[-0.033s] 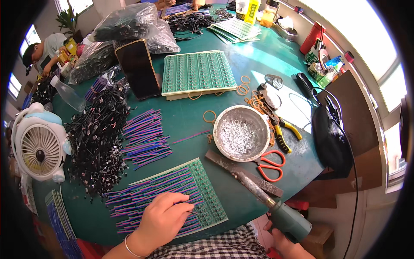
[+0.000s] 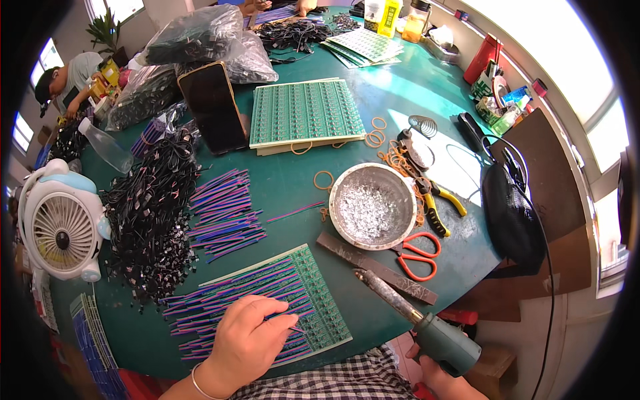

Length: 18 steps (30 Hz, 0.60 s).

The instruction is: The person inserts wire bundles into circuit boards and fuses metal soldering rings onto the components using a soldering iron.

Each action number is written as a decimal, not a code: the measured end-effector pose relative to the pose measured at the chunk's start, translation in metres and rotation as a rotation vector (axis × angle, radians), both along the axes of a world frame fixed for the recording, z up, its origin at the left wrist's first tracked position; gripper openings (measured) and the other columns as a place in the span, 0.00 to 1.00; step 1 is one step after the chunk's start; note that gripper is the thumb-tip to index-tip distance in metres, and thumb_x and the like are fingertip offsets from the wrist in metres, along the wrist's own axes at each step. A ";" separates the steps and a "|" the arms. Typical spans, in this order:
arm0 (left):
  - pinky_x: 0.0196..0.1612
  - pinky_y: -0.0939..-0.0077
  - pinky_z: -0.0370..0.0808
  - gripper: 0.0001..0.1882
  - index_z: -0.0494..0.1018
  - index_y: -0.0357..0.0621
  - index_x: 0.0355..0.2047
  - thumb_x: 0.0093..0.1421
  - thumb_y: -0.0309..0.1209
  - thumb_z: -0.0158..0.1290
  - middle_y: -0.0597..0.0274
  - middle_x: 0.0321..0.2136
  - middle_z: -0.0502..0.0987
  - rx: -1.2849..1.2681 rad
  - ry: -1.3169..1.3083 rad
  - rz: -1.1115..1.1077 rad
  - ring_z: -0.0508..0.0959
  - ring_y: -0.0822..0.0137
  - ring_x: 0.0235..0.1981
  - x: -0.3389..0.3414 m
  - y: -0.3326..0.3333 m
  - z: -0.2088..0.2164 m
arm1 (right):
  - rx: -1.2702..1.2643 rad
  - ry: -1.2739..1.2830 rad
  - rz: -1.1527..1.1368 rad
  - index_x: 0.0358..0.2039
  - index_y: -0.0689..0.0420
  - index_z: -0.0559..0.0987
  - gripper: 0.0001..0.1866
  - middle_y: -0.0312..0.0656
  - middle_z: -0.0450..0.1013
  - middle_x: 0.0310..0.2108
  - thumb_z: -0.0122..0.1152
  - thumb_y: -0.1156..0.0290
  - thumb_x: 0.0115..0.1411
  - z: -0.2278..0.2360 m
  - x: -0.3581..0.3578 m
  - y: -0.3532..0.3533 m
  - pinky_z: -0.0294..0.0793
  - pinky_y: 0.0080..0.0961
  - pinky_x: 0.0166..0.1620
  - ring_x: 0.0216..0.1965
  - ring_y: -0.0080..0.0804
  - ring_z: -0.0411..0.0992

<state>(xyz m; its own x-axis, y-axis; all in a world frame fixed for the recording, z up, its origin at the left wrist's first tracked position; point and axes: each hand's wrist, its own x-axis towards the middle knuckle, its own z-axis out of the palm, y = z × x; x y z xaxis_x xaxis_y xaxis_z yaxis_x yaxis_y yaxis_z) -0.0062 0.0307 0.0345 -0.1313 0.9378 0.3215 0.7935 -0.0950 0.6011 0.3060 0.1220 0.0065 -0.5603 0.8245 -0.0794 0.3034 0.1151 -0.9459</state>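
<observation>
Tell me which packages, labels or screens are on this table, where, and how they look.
Phone: upright behind the black wire pile, dark blank screen, orange edge.
Plastic bags: far left, clear, bulging with dark parts.
Yellow carton: far edge, rectangular.
Red can: far right, cylindrical.

Electronics assembly workshop: circuit boards (image 2: 307, 112), soldering iron (image 2: 413, 320), wire piles (image 2: 150, 213).

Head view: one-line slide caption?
Left hand presses wires on green circuit board; right hand holds soldering iron above green table.
</observation>
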 end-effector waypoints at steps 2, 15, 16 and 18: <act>0.28 0.72 0.70 0.12 0.78 0.46 0.35 0.47 0.25 0.59 0.65 0.24 0.69 0.136 0.299 0.039 0.74 0.65 0.27 0.004 0.001 0.011 | -0.057 -0.097 0.035 0.51 0.66 0.68 0.27 0.38 0.73 0.23 0.54 0.54 0.64 -0.005 0.010 -0.003 0.66 0.17 0.27 0.23 0.22 0.67; 0.27 0.69 0.70 0.07 0.77 0.45 0.33 0.52 0.28 0.56 0.65 0.25 0.68 -0.011 0.173 0.044 0.73 0.63 0.26 0.025 0.002 -0.033 | 0.228 -0.302 0.182 0.54 0.64 0.67 0.27 0.49 0.70 0.47 0.65 0.76 0.54 -0.025 0.025 -0.021 0.70 0.33 0.49 0.47 0.39 0.70; 0.27 0.69 0.70 0.07 0.77 0.45 0.33 0.52 0.28 0.56 0.65 0.25 0.68 -0.010 0.172 0.043 0.73 0.63 0.26 0.025 0.002 -0.033 | 0.228 -0.304 0.181 0.54 0.64 0.67 0.27 0.49 0.70 0.47 0.65 0.76 0.54 -0.024 0.024 -0.020 0.70 0.33 0.49 0.47 0.39 0.70; 0.28 0.67 0.72 0.11 0.75 0.44 0.32 0.47 0.23 0.62 0.61 0.29 0.70 -0.032 0.161 0.025 0.74 0.60 0.26 0.024 0.000 -0.033 | 0.298 -0.450 0.285 0.54 0.64 0.67 0.28 0.50 0.70 0.49 0.65 0.75 0.54 -0.022 0.021 -0.018 0.70 0.33 0.50 0.48 0.39 0.70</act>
<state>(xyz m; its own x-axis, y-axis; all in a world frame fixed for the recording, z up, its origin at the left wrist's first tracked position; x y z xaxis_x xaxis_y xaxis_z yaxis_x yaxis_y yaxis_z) 0.0177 0.0306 0.0015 -0.1039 0.9451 0.3099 0.8816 -0.0567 0.4685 0.3268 0.1042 -0.0153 -0.7271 0.6702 -0.1486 0.5840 0.4901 -0.6471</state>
